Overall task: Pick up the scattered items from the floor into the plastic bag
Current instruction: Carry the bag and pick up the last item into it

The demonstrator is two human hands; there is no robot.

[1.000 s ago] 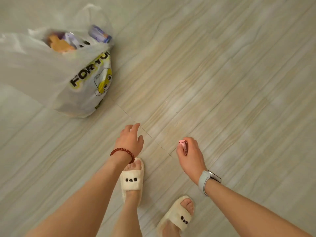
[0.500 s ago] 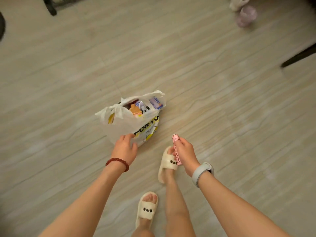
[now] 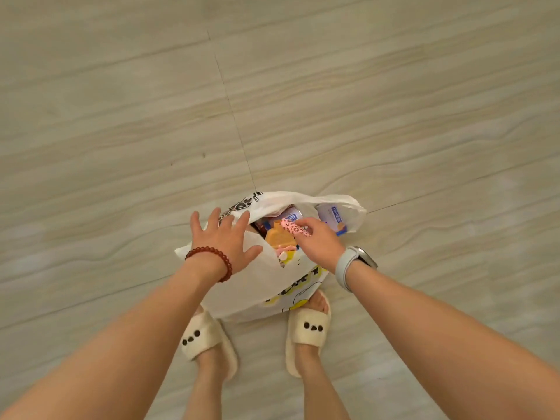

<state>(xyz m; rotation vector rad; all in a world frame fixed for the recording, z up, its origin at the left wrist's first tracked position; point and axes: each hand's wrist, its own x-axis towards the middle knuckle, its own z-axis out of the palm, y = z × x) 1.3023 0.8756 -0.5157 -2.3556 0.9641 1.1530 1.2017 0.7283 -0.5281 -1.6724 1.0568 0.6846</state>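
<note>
Over the white printed plastic bag (image 3: 242,286), I see the right hand (image 3: 318,242) pinching a pink leopard-spotted stick (image 3: 295,227), the left hand (image 3: 224,237) spread open on the bag's rim.

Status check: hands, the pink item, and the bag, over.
Left hand open, spread over the plastic bag rim. Right hand pinching the pink spotted stick over the bag mouth, not yet released. Nothing blocking the opening.

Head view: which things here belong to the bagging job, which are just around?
Job:
plastic bag
pink spotted item, pinched in the right hand over the bag's mouth
left hand, spread open on the bag
items already inside

Around:
slippers
bead bracelet
watch
</note>
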